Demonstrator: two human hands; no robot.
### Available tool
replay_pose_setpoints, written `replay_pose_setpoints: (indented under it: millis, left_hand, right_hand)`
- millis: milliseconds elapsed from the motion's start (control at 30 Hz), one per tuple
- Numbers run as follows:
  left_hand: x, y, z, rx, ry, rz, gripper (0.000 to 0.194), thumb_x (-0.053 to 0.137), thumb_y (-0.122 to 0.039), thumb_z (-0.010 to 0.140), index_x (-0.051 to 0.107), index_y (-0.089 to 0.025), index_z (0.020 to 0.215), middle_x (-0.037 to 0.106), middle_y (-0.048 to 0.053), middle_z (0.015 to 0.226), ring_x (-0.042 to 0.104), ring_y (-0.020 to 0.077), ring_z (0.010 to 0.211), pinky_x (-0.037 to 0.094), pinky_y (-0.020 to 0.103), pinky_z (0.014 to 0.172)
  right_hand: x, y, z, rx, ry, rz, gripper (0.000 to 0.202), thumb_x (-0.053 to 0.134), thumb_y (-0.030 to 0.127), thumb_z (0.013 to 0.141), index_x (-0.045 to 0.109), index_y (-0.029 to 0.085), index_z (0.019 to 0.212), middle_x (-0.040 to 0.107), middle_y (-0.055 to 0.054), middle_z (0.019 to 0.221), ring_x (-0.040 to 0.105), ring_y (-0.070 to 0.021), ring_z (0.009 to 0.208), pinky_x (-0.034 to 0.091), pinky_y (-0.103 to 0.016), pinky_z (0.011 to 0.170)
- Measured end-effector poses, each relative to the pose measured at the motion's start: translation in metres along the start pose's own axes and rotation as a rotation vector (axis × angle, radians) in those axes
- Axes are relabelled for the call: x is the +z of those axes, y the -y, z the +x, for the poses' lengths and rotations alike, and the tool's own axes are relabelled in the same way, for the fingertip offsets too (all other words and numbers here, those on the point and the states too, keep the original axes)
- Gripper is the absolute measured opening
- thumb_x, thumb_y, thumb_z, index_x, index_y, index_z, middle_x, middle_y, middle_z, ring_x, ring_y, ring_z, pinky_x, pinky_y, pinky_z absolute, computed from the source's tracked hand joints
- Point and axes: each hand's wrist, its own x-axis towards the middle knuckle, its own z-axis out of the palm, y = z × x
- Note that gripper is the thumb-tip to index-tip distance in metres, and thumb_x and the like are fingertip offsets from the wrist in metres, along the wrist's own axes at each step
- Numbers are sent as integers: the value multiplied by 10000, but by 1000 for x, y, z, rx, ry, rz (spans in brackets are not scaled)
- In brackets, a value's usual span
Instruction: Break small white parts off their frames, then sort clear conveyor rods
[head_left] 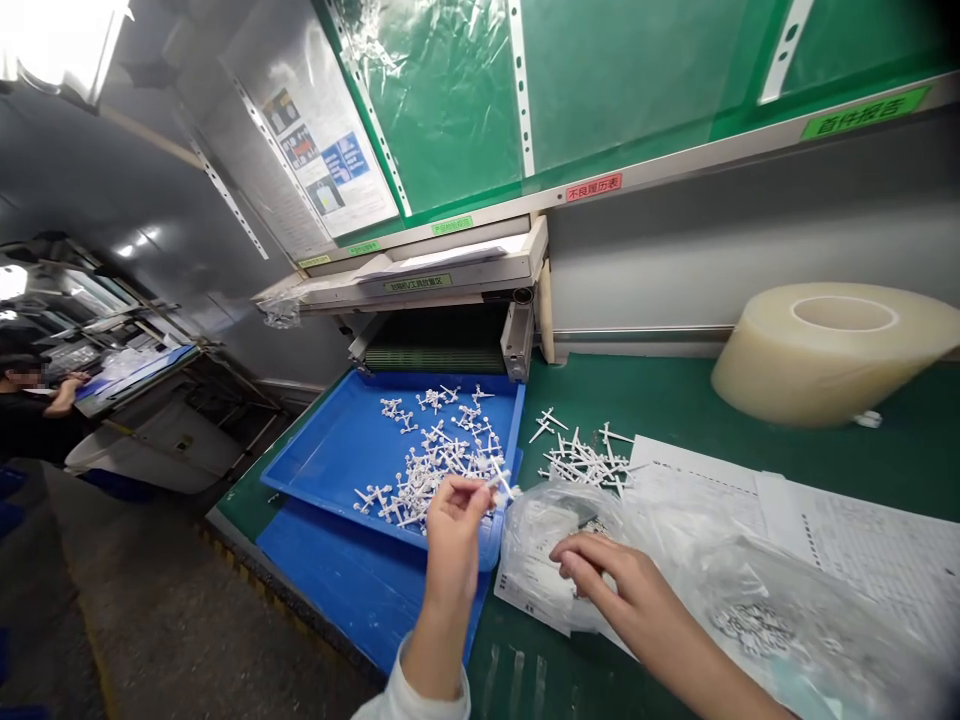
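Note:
Over the right edge of a blue tray [315, 450], my left hand [456, 530] pinches a small white plastic part [501, 480], a thin stem with knobs. Many like it lie in a loose heap [420, 480] inside the tray. My right hand [611, 580] is at the mouth of a clear plastic bag [532, 540], its fingers curled together. What those fingers hold, if anything, cannot be made out. Beyond the bag, on the green table, lies a small pile of white stick-like parts [585, 460].
Printed sheets [697, 490] lie under the bags. Another clear bag [757, 625] holds small pieces at right. A large tape roll [825, 350] stands behind. A conveyor belt end [442, 340] meets the tray's far side. At far left, a person [37, 400] sits at another bench.

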Motion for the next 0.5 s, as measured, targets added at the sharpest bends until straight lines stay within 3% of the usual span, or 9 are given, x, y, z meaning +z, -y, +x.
replay_pose_setpoints:
  millis: [100, 200, 300, 367, 500]
  left_hand:
    - [22, -6, -38, -73, 59, -199, 267, 640, -367, 736, 435, -195, 740, 554, -4, 743, 577, 137, 685, 477, 275, 687]
    - [34, -5, -62, -125, 126, -338, 284, 674, -380, 732, 457, -197, 740, 542, -15, 723, 551, 132, 662, 455, 255, 650]
    - [32, -6, -72, -112, 255, -265, 161, 661, -325, 776, 574, -189, 772, 542, 0, 743, 520, 138, 695, 411, 240, 645]
    - [28, -9, -75, -11, 326, -101, 138, 639, -317, 799, 641, -187, 752, 540, 8, 711, 495, 151, 704, 387, 248, 648]
    - [22, -19, -79, 153, 367, -21, 197, 593, -325, 835, 673, -195, 710, 588, 19, 633, 497, 160, 646, 373, 262, 615]
  right_hand:
    - [-6, 17, -8, 64, 49, 306, 363, 282, 455, 929, 508, 200, 803, 625, -16, 696, 571, -142, 544, 455, -276, 570]
    - [-9, 23, -16, 142, 18, 565, 405, 349, 555, 884, 463, 200, 724, 568, 21, 598, 476, -104, 467, 380, -245, 512]
    - [-12, 22, -23, 196, -15, 578, 438, 422, 610, 832, 456, 203, 677, 482, 53, 524, 394, -90, 445, 305, -225, 456]
    - [-14, 22, -27, 204, 0, 541, 456, 447, 635, 806, 454, 205, 653, 442, 62, 495, 357, -90, 442, 273, -226, 443]
    - [-21, 24, -37, 192, 59, 482, 468, 426, 634, 815, 498, 202, 650, 508, 29, 531, 424, -110, 462, 313, -246, 472]
